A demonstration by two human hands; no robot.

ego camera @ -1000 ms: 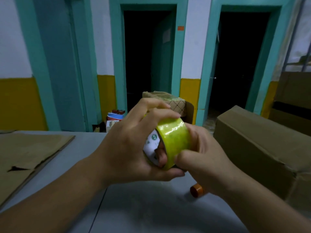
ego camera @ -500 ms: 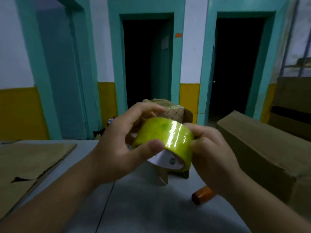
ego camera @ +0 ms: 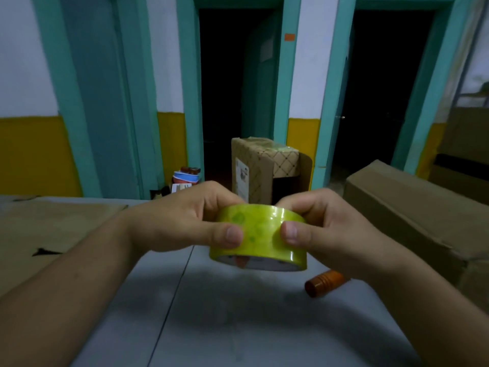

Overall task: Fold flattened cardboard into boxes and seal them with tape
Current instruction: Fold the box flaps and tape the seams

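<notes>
A yellow-green roll of tape point(ego camera: 260, 234) hangs above the grey table point(ego camera: 225, 313), held flat between both hands. My left hand point(ego camera: 180, 221) grips its left side, thumb on the outer band and fingers behind. My right hand point(ego camera: 328, 229) grips the right side the same way. A flattened cardboard sheet point(ego camera: 47, 234) lies on the table at the left. A folded brown cardboard box point(ego camera: 412, 207) stands at the right.
A small orange-brown ridged handle point(ego camera: 324, 283) lies on the table under my right wrist. Beyond the table's far edge stands a patterned carton point(ego camera: 262, 168), with small colourful containers point(ego camera: 185, 177) on the floor and two dark doorways behind.
The roll has been turned from upright and tilted to lying flat between both hands. Both thumbs now press on its outer band. My view has dropped slightly.
</notes>
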